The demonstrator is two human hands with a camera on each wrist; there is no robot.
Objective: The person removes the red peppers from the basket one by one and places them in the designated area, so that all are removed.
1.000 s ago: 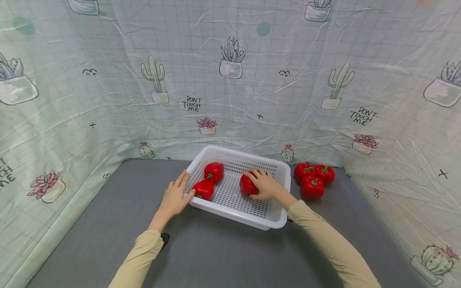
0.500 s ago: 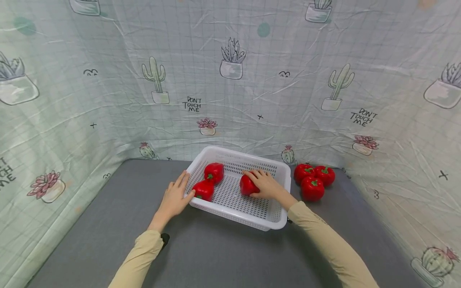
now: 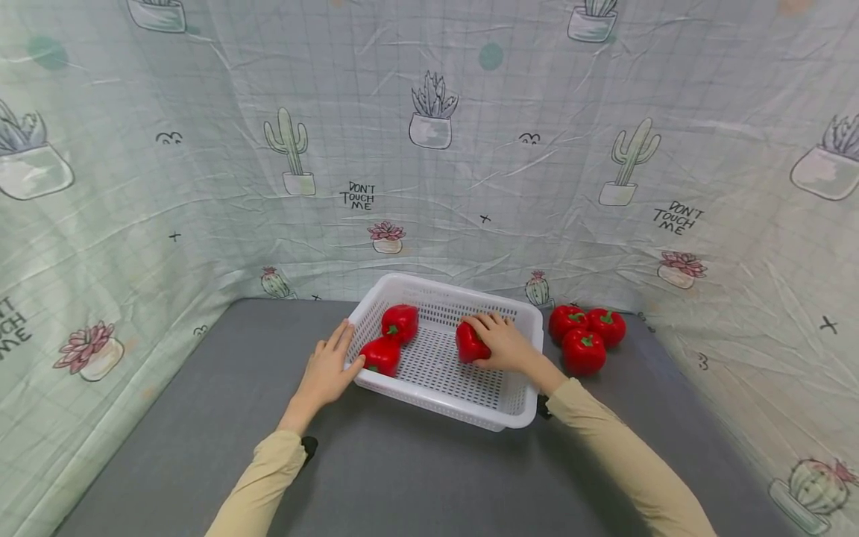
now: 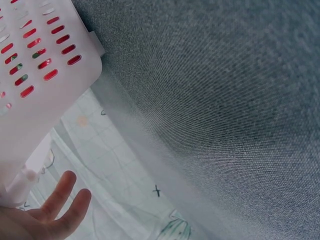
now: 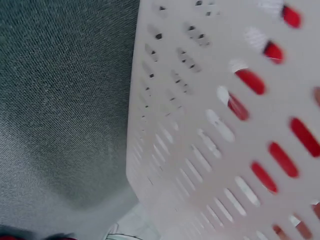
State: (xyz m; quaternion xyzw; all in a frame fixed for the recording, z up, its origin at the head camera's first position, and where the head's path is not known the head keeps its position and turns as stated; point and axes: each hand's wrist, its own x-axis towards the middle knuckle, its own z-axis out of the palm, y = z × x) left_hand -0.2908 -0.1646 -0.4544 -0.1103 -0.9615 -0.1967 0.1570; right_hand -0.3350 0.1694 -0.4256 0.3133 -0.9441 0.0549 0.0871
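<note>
White basket (image 3: 436, 404) sits a bit skewed near the back edge of the gray counter (image 3: 416, 477), with a wide stretch of counter in front of its near rim and off to the left. Right side's tighter, since three peppers (image 3: 584, 351) huddle just past that rim. Basket's plastic, slotted walls, rounded corners; counter looks like woven cloth; peppers are glossy and blocky. Left hand (image 3: 327, 371) has fairly straight fingers resting at the left rim, thumb apart. Right hand (image 3: 502, 344) has fingers curled round a red pepper (image 3: 472, 344) inside, right of middle; two more peppers (image 3: 400, 323) touch at the left end.
</note>
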